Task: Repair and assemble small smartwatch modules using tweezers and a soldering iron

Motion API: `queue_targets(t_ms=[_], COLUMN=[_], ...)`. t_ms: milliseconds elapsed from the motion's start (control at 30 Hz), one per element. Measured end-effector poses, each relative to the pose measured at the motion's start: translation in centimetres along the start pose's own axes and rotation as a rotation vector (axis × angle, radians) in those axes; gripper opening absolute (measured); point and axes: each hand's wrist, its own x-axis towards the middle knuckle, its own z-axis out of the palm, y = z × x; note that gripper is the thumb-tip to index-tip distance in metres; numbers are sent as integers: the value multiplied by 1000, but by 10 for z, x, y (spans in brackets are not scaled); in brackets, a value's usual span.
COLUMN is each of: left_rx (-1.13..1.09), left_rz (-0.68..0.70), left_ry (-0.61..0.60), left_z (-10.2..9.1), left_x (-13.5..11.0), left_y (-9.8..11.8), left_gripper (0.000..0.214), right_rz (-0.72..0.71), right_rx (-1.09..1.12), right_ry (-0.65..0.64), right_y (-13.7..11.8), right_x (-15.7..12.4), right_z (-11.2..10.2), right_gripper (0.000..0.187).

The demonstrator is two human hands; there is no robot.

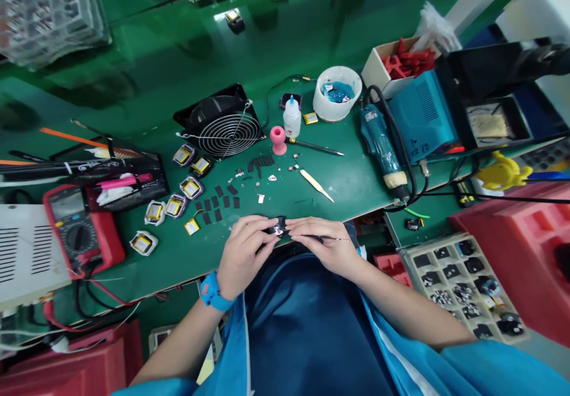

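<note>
At the table's front edge, my left hand point(248, 250) is closed on a small black electronic device point(278, 228), its fingers on the left side and top. Some white and reddish inner parts of the device show. My right hand point(327, 243) is closed around a thin, dark pointed tool point(330, 238), perhaps tweezers, and its fingertips meet the device from the right. The far end of the tool is hidden by the fingers. Beyond the hands lie black rectangular pads point(218, 200), a small yellow battery point(192, 226) and a cream-handled pick point(316, 185).
A fan point(229, 133) stands behind the pads, with several opened watch-like devices point(177, 205) left of them. A red multimeter point(82, 233) is at left. A dropper bottle point(292, 117), white tub point(337, 93), teal power tool point(379, 146) and parts tray point(463, 286) are rightward.
</note>
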Motion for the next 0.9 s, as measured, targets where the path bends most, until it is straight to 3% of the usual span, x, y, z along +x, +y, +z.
queue_targets(t_ms=[367,667,767,900], left_rx=[112,38,28,76], left_rz=[61,34,39,72], left_ry=[-10,44,20,-89], left_z=[-3,3,-1,-13], left_x=[1,-3,-2,11], left_y=[1,0,1,-3], left_gripper=[7,9,8,6], right_rz=[9,209,270,314], right_rx=[14,214,291,234], right_ry=[10,-22,23,159], right_y=[-2,-3,-3,2], right_x=[2,5,11,27], right_z=[1,-10,-12,-6], right_gripper=[13,7,9,22])
